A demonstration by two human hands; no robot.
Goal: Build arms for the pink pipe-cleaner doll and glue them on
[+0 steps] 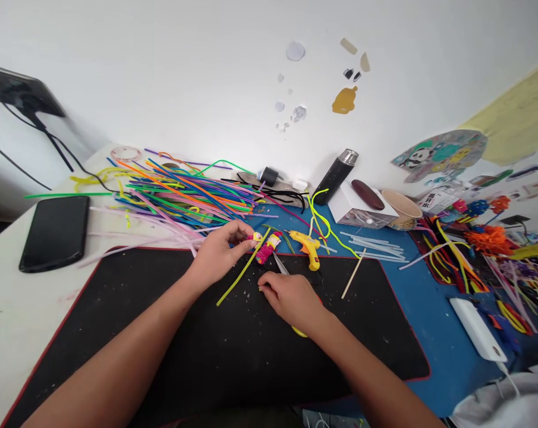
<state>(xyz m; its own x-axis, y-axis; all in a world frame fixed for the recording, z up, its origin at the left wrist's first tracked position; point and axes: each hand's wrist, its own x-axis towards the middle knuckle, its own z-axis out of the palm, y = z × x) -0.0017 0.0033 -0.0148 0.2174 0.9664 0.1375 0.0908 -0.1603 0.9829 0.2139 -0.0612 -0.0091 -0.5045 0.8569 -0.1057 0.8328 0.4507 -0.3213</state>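
My left hand (219, 252) pinches a small magenta, white and yellow pipe-cleaner piece (254, 236) between thumb and fingertips. Beside it, a larger magenta pipe-cleaner figure (266, 252) with white and yellow parts lies at the back edge of the black mat. An olive-yellow pipe cleaner (237, 279) runs slantwise between my hands. My right hand (293, 300) is closed, its thumb and fingertips together over the mat; whatever they hold is too small to name. Scissors (281, 265) lie by the right hand, partly hidden under it. Behind it is a yellow glue gun (311, 248).
Many coloured pipe cleaners (188, 193) are heaped at the back left, near a black phone (54, 233). Glue sticks (376, 245), a thin wooden stick (353, 273), a black flask (335, 176) and a white box (360, 208) stand or lie right of the glue gun. A white power strip (477, 329) is farther right.
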